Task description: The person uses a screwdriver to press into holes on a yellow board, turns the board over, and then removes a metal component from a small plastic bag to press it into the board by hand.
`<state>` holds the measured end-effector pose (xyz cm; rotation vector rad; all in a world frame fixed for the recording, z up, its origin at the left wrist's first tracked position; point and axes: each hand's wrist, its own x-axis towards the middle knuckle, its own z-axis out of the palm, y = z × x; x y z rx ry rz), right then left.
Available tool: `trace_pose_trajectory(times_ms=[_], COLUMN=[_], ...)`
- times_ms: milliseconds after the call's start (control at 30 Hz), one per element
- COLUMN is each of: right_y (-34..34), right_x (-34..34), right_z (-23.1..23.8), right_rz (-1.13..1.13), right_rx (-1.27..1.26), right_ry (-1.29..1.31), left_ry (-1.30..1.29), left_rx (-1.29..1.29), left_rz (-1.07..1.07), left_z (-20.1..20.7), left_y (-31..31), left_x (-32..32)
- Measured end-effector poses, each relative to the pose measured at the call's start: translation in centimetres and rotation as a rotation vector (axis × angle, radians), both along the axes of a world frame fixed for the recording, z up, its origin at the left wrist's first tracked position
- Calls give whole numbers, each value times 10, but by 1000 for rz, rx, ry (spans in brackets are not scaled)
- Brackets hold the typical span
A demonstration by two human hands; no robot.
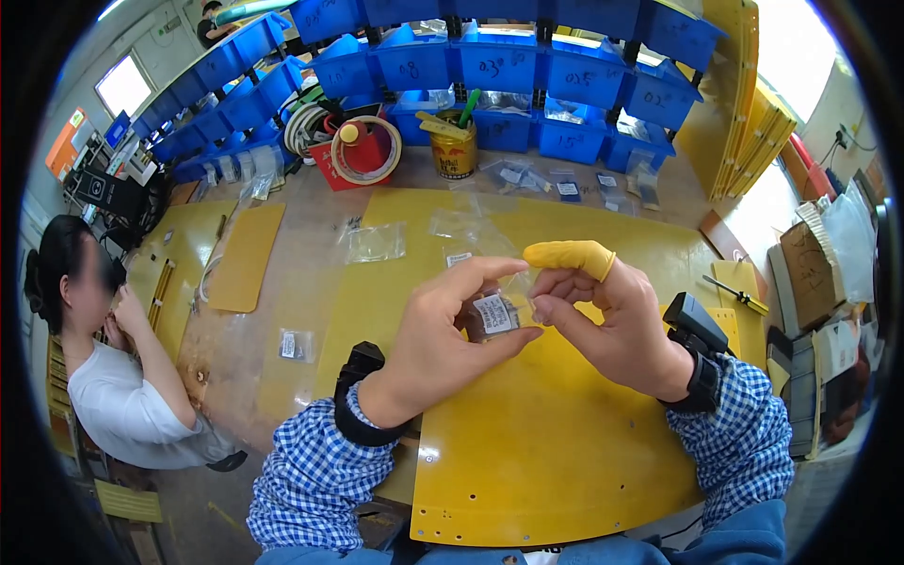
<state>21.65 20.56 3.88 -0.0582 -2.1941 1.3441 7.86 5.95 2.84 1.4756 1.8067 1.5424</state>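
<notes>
Fingers (516,347) of the left hand (424,330) hold a small clear plastic bag with a white label and greyish contents (496,315), its label facing up, above a large yellow sheet with small round holes (546,452). Thumb and fingertips of the right hand (617,325) stand narrowed together by the bag's right edge, a yellow rubber finger cot (570,254) covering one finger; whether they grip the film or something tiny, I cannot tell. To handle so light a pouch well, a firm left hold and small, gentle right-hand movements should serve, with any open end kept up against spills. Beyond the hands, flat clear plastic bags (375,243) lie on the brown surface (306,226), near a beige ring of tape (365,180) and a yellow metal can holding a green pen (454,160). To the right lies a screwdriver with a yellow handle (749,299). Behind rise rows of blue plastic bins (499,66); at left sits a person in a white top (132,405)
</notes>
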Motion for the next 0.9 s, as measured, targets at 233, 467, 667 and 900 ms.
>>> trace_pose_trajectory(times_ms=[233,467,667,900], right_y=[-5,2,1,12], right_x=[4,6,10,8], right_z=[3,9,11,15], right_rz=[-56,-20,28,0], right_rx=[-54,282,226,210], right_ry=[152,196,97,59], left_ry=[95,181,175,-345], left_rx=[113,230,229,43], left_rz=[-15,-35,-85,-184], left_z=[2,-6,-9,8], left_y=[1,1,5,-5], left_x=[-2,-5,-2,-4])
